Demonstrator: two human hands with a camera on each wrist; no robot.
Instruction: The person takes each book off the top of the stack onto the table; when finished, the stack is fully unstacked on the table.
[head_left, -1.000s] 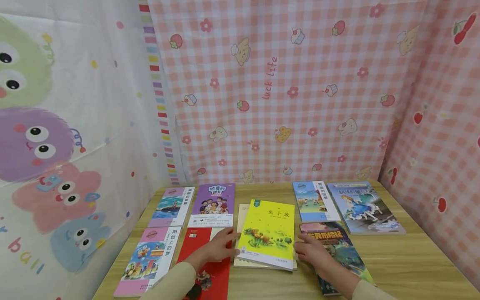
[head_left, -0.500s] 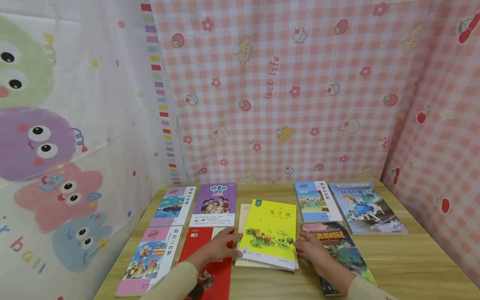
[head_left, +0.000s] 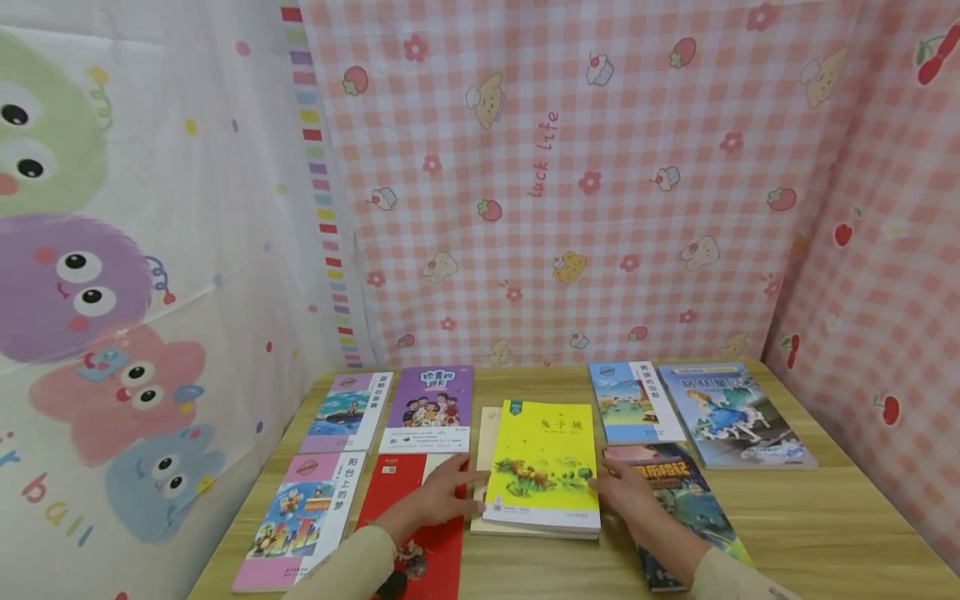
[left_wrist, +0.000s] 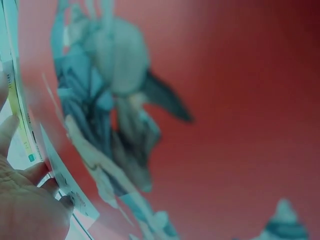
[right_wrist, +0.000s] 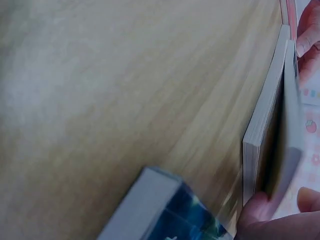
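Note:
In the head view, a yellow paperback book (head_left: 542, 458) lies over a cream-covered book (head_left: 490, 425) at the middle of the table. The right wrist view shows a gap between the upper book (right_wrist: 291, 125) and the lower book (right_wrist: 262, 125). My left hand (head_left: 442, 493) touches the yellow book's left edge with fairly straight fingers, its wrist above a red book (head_left: 444, 562). On the opposite edge, my right hand (head_left: 628, 500) pinches the yellow book between thumb and finger. Beneath the right wrist lies a dark green illustrated book (head_left: 693, 508).
Left of the red book are a pink book (head_left: 288, 525) and a lilac-and-white book (head_left: 345, 412), with a purple book (head_left: 431, 400) behind. At the back right lie a blue-and-white book (head_left: 633, 404) and a grey-blue book (head_left: 731, 417). Patterned curtains (head_left: 585, 217) surround the wooden table (head_left: 832, 533).
The yellow book has turned slightly counterclockwise and shifted right, so its lower edge runs closer to the cream book's. My right fingers have moved slightly right with its edge; the left hand barely moved.

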